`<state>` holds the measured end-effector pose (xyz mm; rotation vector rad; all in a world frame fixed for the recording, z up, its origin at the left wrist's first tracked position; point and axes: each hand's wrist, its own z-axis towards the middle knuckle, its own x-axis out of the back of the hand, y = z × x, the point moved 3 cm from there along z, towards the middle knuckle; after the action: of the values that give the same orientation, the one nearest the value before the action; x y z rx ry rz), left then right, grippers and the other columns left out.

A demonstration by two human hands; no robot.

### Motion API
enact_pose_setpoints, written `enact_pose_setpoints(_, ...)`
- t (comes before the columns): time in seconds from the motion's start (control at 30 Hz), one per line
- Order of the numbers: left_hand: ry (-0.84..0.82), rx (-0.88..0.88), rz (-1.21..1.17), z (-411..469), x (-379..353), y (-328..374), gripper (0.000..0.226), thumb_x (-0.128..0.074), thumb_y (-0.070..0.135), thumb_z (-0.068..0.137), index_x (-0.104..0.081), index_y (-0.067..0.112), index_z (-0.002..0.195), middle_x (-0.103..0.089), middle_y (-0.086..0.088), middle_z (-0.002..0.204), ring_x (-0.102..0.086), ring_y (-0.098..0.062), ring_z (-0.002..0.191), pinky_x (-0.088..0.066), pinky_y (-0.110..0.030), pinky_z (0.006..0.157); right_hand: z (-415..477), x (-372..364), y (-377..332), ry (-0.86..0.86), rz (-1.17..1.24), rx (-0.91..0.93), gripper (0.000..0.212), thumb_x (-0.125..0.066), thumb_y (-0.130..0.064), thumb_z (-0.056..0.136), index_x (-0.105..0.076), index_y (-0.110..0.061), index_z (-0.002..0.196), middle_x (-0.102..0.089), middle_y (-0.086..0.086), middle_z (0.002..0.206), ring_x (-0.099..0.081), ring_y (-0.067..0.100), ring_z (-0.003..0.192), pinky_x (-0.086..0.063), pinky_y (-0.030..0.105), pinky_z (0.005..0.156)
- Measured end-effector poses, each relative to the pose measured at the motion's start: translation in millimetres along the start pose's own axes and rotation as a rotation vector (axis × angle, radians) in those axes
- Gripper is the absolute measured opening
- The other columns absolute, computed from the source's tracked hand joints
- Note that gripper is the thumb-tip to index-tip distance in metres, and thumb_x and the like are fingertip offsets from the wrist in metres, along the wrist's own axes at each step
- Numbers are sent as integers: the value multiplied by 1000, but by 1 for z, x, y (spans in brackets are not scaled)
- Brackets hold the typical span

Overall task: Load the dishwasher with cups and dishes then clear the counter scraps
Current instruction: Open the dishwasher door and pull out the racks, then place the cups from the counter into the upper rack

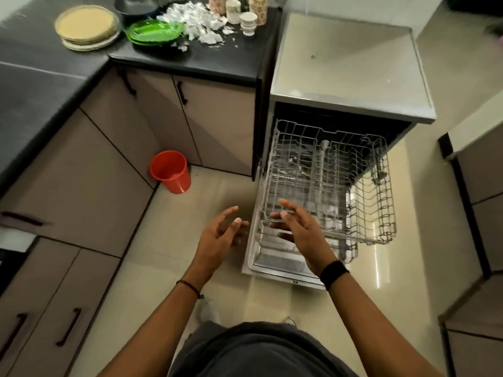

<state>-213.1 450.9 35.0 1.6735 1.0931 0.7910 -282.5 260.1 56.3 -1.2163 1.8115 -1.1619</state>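
Dishwasher stands open beside the dark counter, its wire rack pulled out. Plates, cups and white scraps sit on the counter. Left grip and right grip hover by the rack, fingers spread, holding nothing. Loading looks unstarted; next, fetch a dish.
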Motion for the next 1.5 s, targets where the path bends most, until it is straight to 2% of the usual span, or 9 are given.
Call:
enact_pose_setpoints(0.27,70,-81,0,40,138,32,38,-52,17,103,-52,19,141,-75,-4,108,-73,-20,97,-59,-26,78,46,-144,-19,-45,22,8,33,-50,-19,104,-53,-21,136,-72,5,114,-70,24,105,-55,38,91)
enact_pose_setpoints(0.47,104,-81,-13,72,185,46,37,-53,18,103,-52,19,139,-74,-5,109,-73,-18,96,-58,-25,78,81,-192,-45,-82,19,16,32,-50,-21,103,-54,-22,135,-72,5,115,-70,23,106,-56,35,91)
enact_pose_setpoints(0.67,107,-87,-3,129,197,61,36,-53,17,102,-53,17,139,-75,-5,107,-73,-18,94,-59,-27,80,143,-206,-65,-78,43,24,33,-49,-21,104,-53,-20,136,-71,7,116,-69,24,106,-54,36,91)
enact_pose_setpoints(0.87,111,-101,50,216,204,87,36,-53,15,102,-54,16,138,-75,-6,105,-74,-18,93,-59,-24,76,231,-212,-89,-69,70,42,33,-48,-20,104,-52,-21,137,-70,6,117,-69,23,105,-55,35,90)
enact_pose_setpoints(1.03,106,-108,76,296,200,123,37,-55,16,102,-54,16,138,-76,-5,106,-73,-22,97,-59,-34,82,306,-203,-127,-61,75,48,32,-48,-20,104,-53,-22,136,-72,3,114,-70,21,103,-55,35,90)
enact_pose_setpoints(1.3,132,-143,6,397,202,172,37,-54,14,101,-54,14,138,-76,-5,105,-74,-21,95,-60,-27,80,410,-193,-183,-77,8,84,31,-50,-20,103,-55,-21,134,-73,5,112,-71,21,102,-57,27,82)
enact_pose_setpoints(1.5,164,-117,-59,466,215,190,33,-55,14,101,-57,13,135,-76,-10,105,-74,-18,89,-57,-33,78,475,-210,-206,-85,-1,65,30,-50,-21,104,-56,-24,133,-72,4,114,-70,23,104,-55,36,89)
